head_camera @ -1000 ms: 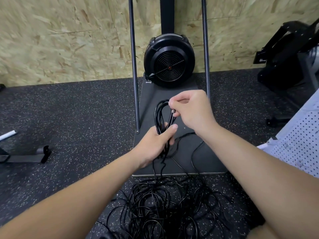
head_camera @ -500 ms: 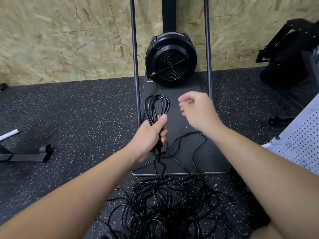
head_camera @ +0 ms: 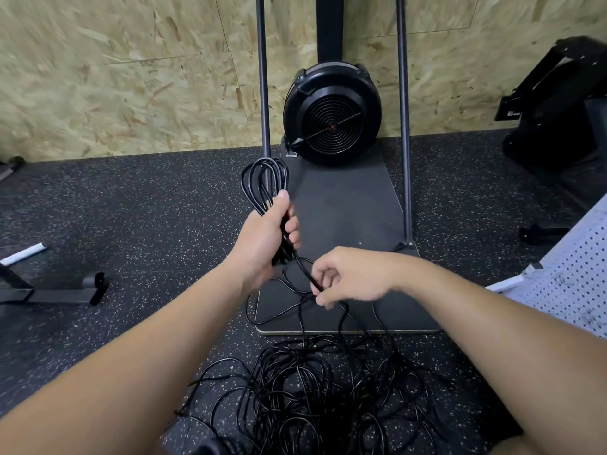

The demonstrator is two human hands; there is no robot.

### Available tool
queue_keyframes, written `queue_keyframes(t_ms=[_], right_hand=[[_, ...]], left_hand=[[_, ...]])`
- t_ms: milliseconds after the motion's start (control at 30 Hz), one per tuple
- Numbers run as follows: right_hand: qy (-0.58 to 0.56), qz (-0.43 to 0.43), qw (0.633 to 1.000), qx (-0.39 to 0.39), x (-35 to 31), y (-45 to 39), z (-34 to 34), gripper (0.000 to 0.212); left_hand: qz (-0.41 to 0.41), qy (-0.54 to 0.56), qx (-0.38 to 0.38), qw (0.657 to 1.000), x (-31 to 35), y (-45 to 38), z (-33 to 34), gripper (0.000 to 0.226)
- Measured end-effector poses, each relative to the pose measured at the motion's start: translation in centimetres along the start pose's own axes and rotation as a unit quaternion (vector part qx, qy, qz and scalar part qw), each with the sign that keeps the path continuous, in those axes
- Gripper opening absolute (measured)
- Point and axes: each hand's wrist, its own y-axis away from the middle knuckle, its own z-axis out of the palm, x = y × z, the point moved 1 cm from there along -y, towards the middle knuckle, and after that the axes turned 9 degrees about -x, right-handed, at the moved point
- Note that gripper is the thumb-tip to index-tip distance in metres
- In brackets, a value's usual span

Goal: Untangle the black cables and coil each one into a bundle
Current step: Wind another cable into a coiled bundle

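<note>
Coiling is in progress, by the look of it: the tangled pile (head_camera: 315,399) of black cables lies on the speckled rubber floor (head_camera: 131,218) before an OSB wall (head_camera: 115,70), just in front of a machine platform (head_camera: 345,224) carrying a round fan housing (head_camera: 331,113). The left hand (head_camera: 262,241) grips the part-formed coil (head_camera: 264,182) upright. The right hand (head_camera: 348,277) pinches the trailing strand (head_camera: 303,269) below it. The next move likely requires drawing slack free and laying another loop into the left hand's grip.
</note>
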Motion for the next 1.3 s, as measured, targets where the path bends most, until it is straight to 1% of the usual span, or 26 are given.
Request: queue_keyframes(t_ms=[67,100,167,200,267,300,367,400,467,500,533,567,600,667,700,767,833,867,967,1067,1100,1167,1200,1233,1300], right_hand=[[-0.009,-0.009,1.0,0.018,-0.3,0.4,-0.9,0.009],[-0.033,-0.019,0.999,0.034,-0.7,0.7,-1.3,0.009],[-0.082,-0.054,0.991,0.088,-1.6,1.2,-2.1,0.011],[-0.092,-0.075,0.985,0.122,-2.1,1.4,-2.3,0.011],[-0.1,-0.105,0.972,0.183,-2.9,1.6,-2.4,0.011],[-0.097,-0.104,0.966,0.215,-3.0,1.6,-2.4,0.014],[-0.048,-0.057,0.953,0.293,-2.8,1.7,-2.4,0.028],[-0.014,-0.018,0.945,0.325,-2.6,1.7,-2.5,0.039],[0.024,0.048,0.933,0.356,-2.3,1.9,-2.6,0.056],[0.024,0.065,0.929,0.364,-2.2,1.9,-2.7,0.06],[0.015,0.074,0.927,0.367,-2.1,1.9,-2.8,0.062],[-0.003,0.076,0.929,0.363,-2.0,2.0,-2.9,0.059],[-0.036,0.069,0.935,0.347,-1.9,2.1,-3.0,0.05],[-0.152,0.027,0.945,0.29,-1.7,2.4,-3.3,0.024],[-0.214,-0.006,0.941,0.263,-1.6,2.7,-3.6,0.02],[-0.307,-0.076,0.919,0.236,-1.4,3.3,-4.2,0.024],[-0.352,-0.127,0.899,0.227,-1.3,3.6,-4.7,0.027],[-0.353,-0.129,0.898,0.23,-1.2,3.6,-4.9,0.027],[-0.279,-0.08,0.922,0.256,-1.1,3.4,-4.8,0.024],[-0.249,-0.048,0.932,0.258,-1.3,3.2,-4.4,0.022],[-0.244,-0.038,0.935,0.253,-1.3,3.2,-4.3,0.021],[-0.244,-0.028,0.94,0.238,-1.3,3.2,-4.2,0.018],[-0.238,-0.023,0.942,0.236,-1.1,3.2,-4.1,0.016],[-0.228,-0.015,0.944,0.24,-0.9,3.0,-4.1,0.015],[-0.211,0.004,0.948,0.237,-0.3,2.9,-4.3,0.017]], left_hand=[[-0.001,-0.079,0.054,0.995,0.0,-0.1,-0.8,0.039],[-0.002,-0.124,0.081,0.989,0.0,-0.1,-1.2,0.039],[-0.009,-0.206,0.106,0.973,0.0,-0.1,-1.6,0.041],[-0.019,-0.237,0.101,0.966,-0.3,-0.2,-1.7,0.044],[-0.043,-0.264,0.05,0.962,-0.9,0.0,-1.2,0.051],[-0.057,-0.274,0.024,0.96,-1.3,0.2,-0.7,0.058],[-0.099,-0.269,-0.015,0.958,-1.9,0.8,0.3,0.073],[-0.123,-0.237,-0.027,0.963,-2.1,1.0,0.8,0.077],[-0.16,-0.161,-0.047,0.973,-2.5,1.3,1.4,0.077],[-0.167,-0.14,-0.062,0.974,-2.6,1.3,1.4,0.077],[-0.169,-0.125,-0.083,0.974,-2.7,1.3,1.5,0.074],[-0.165,-0.111,-0.112,0.974,-2.7,1.4,1.5,0.068],[-0.161,-0.098,-0.14,0.972,-2.7,1.4,1.5,0.058],[-0.153,-0.067,-0.195,0.967,-2.4,1.5,1.4,0.037],[-0.154,-0.045,-0.222,0.962,-2.1,1.5,1.4,0.033],[-0.157,0.007,-0.256,0.954,-1.2,1.3,1.0,0.028],[-0.148,0.038,-0.261,0.953,-0.3,1.1,0.5,0.015],[-0.143,0.039,-0.254,0.956,0.0,0.9,0.4,0.012],[-0.122,-0.009,-0.231,0.965,-0.4,0.7,0.1,0.007],[-0.113,-0.066,-0.214,0.968,-1.4,0.7,0.2,0.02],[-0.114,-0.078,-0.208,0.968,-1.5,0.8,0.2,0.021],[-0.122,-0.097,-0.207,0.966,-1.4,1.0,0.2,0.01],[-0.127,-0.105,-0.21,0.964,-1.3,1.1,0.0,0.01],[-0.13,-0.111,-0.214,0.962,-1.2,1.1,-0.2,0.011],[-0.128,-0.115,-0.214,0.962,-1.1,1.0,-0.6,0.027]])
